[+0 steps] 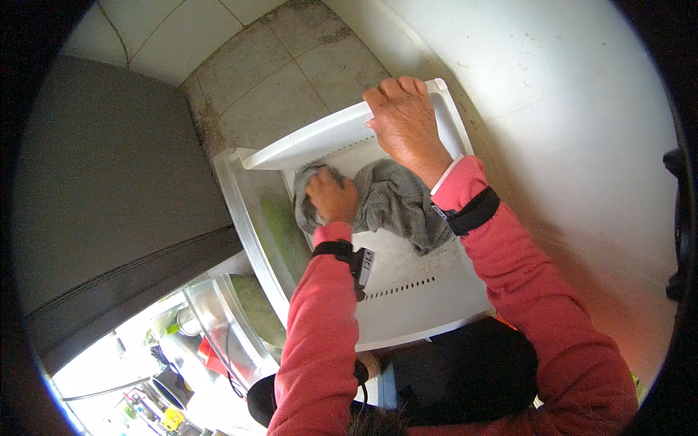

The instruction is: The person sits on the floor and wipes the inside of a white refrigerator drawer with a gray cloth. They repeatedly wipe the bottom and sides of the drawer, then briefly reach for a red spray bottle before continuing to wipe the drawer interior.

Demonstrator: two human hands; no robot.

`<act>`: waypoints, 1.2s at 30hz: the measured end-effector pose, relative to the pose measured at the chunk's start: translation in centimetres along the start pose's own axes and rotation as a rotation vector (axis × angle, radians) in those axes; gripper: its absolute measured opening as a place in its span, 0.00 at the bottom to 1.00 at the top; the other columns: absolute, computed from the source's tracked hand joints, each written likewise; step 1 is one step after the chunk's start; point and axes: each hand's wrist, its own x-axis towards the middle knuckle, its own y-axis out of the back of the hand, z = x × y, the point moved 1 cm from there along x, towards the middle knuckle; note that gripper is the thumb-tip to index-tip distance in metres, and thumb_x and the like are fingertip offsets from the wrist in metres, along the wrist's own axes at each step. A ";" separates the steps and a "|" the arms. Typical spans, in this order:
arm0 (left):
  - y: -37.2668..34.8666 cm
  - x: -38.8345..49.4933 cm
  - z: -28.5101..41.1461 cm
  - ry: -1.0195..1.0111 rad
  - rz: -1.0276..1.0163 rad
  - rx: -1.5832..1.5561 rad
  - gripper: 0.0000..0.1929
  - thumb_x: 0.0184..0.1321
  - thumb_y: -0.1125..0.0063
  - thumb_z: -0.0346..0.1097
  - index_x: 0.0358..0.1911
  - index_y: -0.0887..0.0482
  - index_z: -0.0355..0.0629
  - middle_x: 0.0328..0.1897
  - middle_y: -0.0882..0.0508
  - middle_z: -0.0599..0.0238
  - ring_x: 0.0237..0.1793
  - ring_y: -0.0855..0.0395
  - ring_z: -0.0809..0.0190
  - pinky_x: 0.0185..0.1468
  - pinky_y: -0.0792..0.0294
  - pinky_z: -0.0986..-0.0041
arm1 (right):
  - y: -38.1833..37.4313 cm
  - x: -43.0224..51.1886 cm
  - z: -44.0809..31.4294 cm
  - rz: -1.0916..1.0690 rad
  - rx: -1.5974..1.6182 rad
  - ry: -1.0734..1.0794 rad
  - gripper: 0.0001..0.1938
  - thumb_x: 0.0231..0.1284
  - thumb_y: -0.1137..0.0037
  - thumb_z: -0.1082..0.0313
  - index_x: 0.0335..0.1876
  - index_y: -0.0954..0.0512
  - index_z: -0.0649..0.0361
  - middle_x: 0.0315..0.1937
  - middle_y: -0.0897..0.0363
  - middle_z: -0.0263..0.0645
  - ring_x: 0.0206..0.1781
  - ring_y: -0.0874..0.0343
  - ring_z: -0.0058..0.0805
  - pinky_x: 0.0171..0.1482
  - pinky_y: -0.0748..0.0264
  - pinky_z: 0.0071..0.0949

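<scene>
A white plastic drawer [420, 321] with a clear front panel [245, 218] lies tilted before me, its open side facing up. Inside it is a crumpled grey cloth [401, 199], spread from the middle towards the clear panel. My left hand [331, 197], slightly blurred, presses on the cloth's bunched left end with fingers bent into it. Over the drawer's far rim, close to its right corner, curl the fingers of my right hand [406, 122]. Two rows of small slots run along the drawer's sides. Part of the drawer's near left side is hidden by my left forearm.
A large dark grey panel [120, 163] stands close on the left. Beyond the drawer is a stained tiled floor [272, 76], and a white wall-like surface [578, 136] rises at the right. Another clear plastic bin [232, 321] sits at lower left, near a bright cluttered area.
</scene>
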 end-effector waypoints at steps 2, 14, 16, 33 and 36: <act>0.4 -1.8 2.1 -0.133 -0.059 -0.123 0.19 0.46 0.41 0.38 0.43 0.24 0.40 0.47 0.26 0.49 0.53 0.34 0.42 0.53 0.38 0.54 | 0.1 0.1 -0.1 -0.001 0.017 0.000 0.07 0.39 0.44 0.72 0.29 0.25 0.57 0.29 0.29 0.37 0.40 0.32 0.35 0.47 0.39 0.33; 3.5 -1.0 -0.8 0.223 0.341 -0.136 0.22 0.45 0.49 0.28 0.49 0.28 0.34 0.47 0.26 0.44 0.51 0.31 0.40 0.58 0.41 0.57 | 0.3 -0.1 0.0 -0.092 0.009 -0.028 0.16 0.38 0.35 0.68 0.36 0.26 0.56 0.34 0.30 0.36 0.43 0.33 0.36 0.50 0.40 0.35; 3.2 0.6 -2.2 0.210 0.285 -0.062 0.25 0.44 0.49 0.29 0.51 0.31 0.32 0.48 0.26 0.43 0.51 0.31 0.40 0.59 0.42 0.57 | 0.1 -0.1 0.1 -0.080 0.006 -0.028 0.16 0.38 0.35 0.67 0.36 0.26 0.56 0.34 0.30 0.36 0.43 0.33 0.36 0.49 0.40 0.35; 4.4 1.8 -3.8 0.235 -0.272 0.249 0.18 0.46 0.45 0.34 0.41 0.31 0.35 0.45 0.26 0.49 0.51 0.28 0.44 0.50 0.29 0.57 | 0.2 0.3 -0.2 -0.018 0.020 0.030 0.09 0.40 0.43 0.72 0.31 0.25 0.58 0.30 0.29 0.37 0.41 0.32 0.35 0.47 0.39 0.34; 4.4 -1.7 -3.5 0.331 -0.290 0.239 0.18 0.45 0.45 0.32 0.40 0.32 0.35 0.45 0.27 0.48 0.51 0.28 0.43 0.50 0.30 0.56 | 0.3 0.2 -0.4 -0.003 0.027 0.039 0.08 0.40 0.43 0.72 0.31 0.25 0.57 0.30 0.29 0.37 0.41 0.32 0.35 0.47 0.39 0.34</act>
